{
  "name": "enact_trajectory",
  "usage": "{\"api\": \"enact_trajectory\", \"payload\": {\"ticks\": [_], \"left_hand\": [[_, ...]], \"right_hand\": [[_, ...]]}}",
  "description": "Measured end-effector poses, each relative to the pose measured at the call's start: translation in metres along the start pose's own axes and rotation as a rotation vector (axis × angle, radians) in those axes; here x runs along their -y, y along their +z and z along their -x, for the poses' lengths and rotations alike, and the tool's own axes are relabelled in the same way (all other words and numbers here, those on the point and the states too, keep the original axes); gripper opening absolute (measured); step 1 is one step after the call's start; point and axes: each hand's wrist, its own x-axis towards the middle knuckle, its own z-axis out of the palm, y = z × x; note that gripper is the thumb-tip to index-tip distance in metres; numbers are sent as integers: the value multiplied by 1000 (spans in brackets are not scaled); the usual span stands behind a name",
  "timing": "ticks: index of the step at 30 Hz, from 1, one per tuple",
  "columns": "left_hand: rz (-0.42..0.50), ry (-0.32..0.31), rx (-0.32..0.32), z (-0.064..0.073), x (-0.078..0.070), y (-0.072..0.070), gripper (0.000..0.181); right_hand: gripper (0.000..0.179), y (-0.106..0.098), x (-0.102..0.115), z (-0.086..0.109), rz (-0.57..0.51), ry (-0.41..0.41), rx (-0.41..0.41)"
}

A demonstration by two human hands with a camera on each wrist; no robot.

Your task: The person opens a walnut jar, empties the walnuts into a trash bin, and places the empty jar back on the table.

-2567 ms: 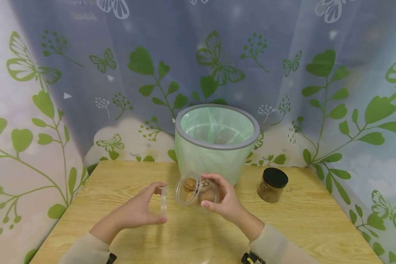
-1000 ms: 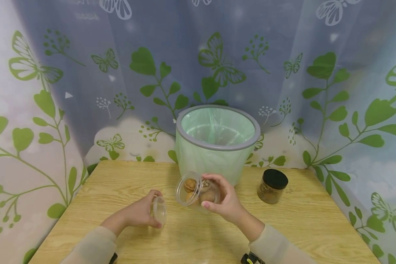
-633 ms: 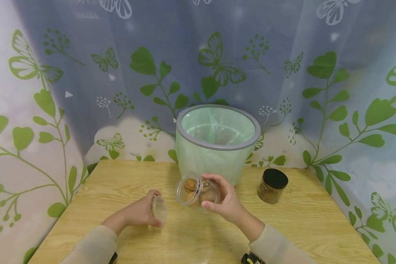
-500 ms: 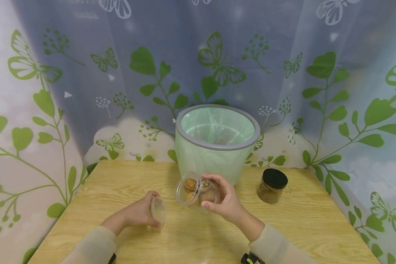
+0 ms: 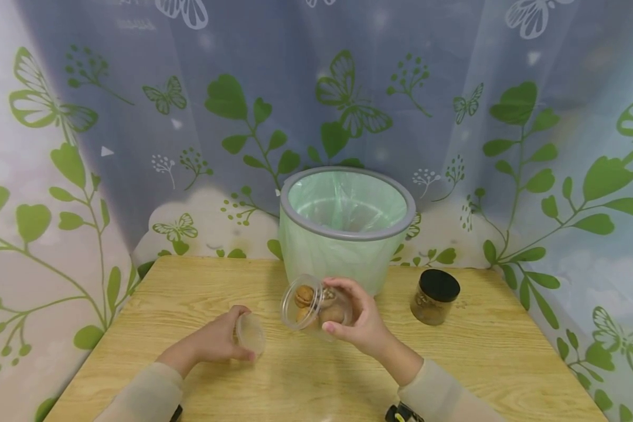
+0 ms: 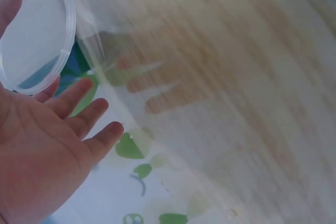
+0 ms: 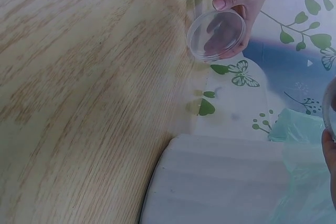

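My left hand pinches a clear round lid by its edge, off to the left of the jar. In the left wrist view the lid stands between thumb and index finger, with the other fingers spread. My right hand grips a clear jar from its right side, above the table. The jar tilts with its open mouth to the left, and several walnuts lie inside. Only fingers and a sliver of the jar show at the right edge of the right wrist view.
A light green bin with a grey rim and a plastic liner stands behind the hands. A black-lidded jar with brown contents sits to the right on the wooden table. A patterned curtain hangs behind.
My left hand has turned the lid from edge-on to showing its face and shifted slightly left and down. The right hand and the walnut jar have stayed in place.
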Motion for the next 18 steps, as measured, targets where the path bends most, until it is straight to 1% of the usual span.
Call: {"api": "enact_trajectory", "payload": {"ticks": [3,7,11,18], "left_hand": [[-24,-14,-17,1,2,0,103],[-61,-9,-38,0,6,1,104],[-120,-16,-51,1,8,1,105],[-181,-45,-44,5,8,1,102]], "right_hand": [[67,0,-1,0,3,-1,1],[67,-1,-2,1,3,-4,7],[67,-1,-3,1,-2,-2,5],[66,0,-3,1,-18,-1,9]]}}
